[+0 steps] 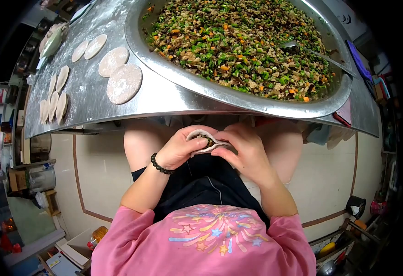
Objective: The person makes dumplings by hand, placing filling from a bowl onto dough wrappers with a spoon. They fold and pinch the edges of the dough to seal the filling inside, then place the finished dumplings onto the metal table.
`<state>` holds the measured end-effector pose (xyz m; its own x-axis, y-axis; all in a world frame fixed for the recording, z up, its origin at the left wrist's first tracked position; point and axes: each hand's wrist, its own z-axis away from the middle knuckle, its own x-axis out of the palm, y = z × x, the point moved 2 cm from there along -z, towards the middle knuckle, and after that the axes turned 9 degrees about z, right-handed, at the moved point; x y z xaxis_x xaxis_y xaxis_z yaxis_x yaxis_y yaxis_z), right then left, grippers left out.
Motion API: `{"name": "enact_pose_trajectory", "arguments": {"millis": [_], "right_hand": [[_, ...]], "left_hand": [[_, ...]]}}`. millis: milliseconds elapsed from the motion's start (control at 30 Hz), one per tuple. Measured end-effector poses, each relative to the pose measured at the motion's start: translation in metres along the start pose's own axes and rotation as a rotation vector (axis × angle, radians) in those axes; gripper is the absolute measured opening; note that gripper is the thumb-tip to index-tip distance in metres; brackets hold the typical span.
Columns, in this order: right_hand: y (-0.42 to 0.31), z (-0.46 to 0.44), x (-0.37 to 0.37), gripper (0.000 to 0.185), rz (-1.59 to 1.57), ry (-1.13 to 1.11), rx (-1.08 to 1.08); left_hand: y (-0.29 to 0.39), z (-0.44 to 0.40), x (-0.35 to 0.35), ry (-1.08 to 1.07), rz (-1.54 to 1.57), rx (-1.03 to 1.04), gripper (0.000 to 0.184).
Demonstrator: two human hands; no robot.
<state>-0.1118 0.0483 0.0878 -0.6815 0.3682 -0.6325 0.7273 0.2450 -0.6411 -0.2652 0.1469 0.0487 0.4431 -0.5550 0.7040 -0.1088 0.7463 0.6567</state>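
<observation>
Over the lap, a pale round dough wrapper [203, 134] is folded around dark green filling, its left part gaping and its right edges pressed together. My left hand [183, 147] wears a dark bead bracelet and holds the wrapper's left side, thumb at the filling. On the right side, my right hand [240, 149] pinches the wrapper's edges between thumb and fingers. A large metal basin [275, 109] on the table holds chopped green, orange and brown filling [238, 50], with a spoon [321, 56] resting in it at the right.
Floured dough rounds [124, 84] lie on the metal table [86, 108] left of the basin. Several folded dumplings [62, 108] stand at the far left. A purple object [359, 60] and a red-edged phone-like item [344, 114] are right of the basin.
</observation>
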Motion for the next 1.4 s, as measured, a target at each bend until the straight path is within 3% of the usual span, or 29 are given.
{"name": "enact_pose_trajectory", "arguments": {"millis": [67, 167, 300, 367, 500, 600, 1133, 1233, 1300, 1400], "right_hand": [[-0.001, 0.0, 0.001, 0.026, -0.002, -0.009, 0.005], [-0.001, 0.001, 0.003, 0.024, 0.008, -0.03, 0.001], [0.006, 0.004, 0.006, 0.022, 0.103, -0.005, -0.055], [0.009, 0.005, 0.005, 0.021, 0.061, 0.006, -0.03], [0.002, 0.001, 0.0, 0.018, 0.0, 0.029, 0.039], [0.004, 0.003, 0.001, 0.019, 0.031, -0.035, -0.002], [0.005, 0.002, 0.003, 0.02, 0.001, 0.019, -0.017], [0.0, -0.002, 0.002, 0.018, -0.02, 0.022, 0.039], [0.001, 0.0, 0.005, 0.017, 0.008, -0.005, -0.011], [0.004, 0.001, 0.004, 0.018, -0.032, 0.071, -0.025]], "left_hand": [[-0.002, -0.001, -0.003, 0.045, -0.203, -0.014, 0.031], [-0.003, -0.003, -0.001, 0.044, -0.243, -0.001, 0.027], [0.0, -0.002, 0.005, 0.014, -0.148, -0.045, 0.03], [0.006, 0.002, 0.016, -0.044, 0.158, -0.131, 0.035], [0.007, 0.0, 0.004, -0.061, -0.049, -0.066, 0.048], [0.005, 0.0, 0.003, -0.138, -0.062, -0.125, 0.044], [0.009, 0.004, 0.006, -0.135, 0.008, -0.115, 0.046], [0.006, 0.0, -0.002, -0.139, -0.114, -0.038, 0.056], [0.005, -0.001, -0.001, -0.147, -0.21, -0.133, 0.057], [0.011, 0.004, 0.008, -0.147, -0.023, -0.164, 0.068]]}}
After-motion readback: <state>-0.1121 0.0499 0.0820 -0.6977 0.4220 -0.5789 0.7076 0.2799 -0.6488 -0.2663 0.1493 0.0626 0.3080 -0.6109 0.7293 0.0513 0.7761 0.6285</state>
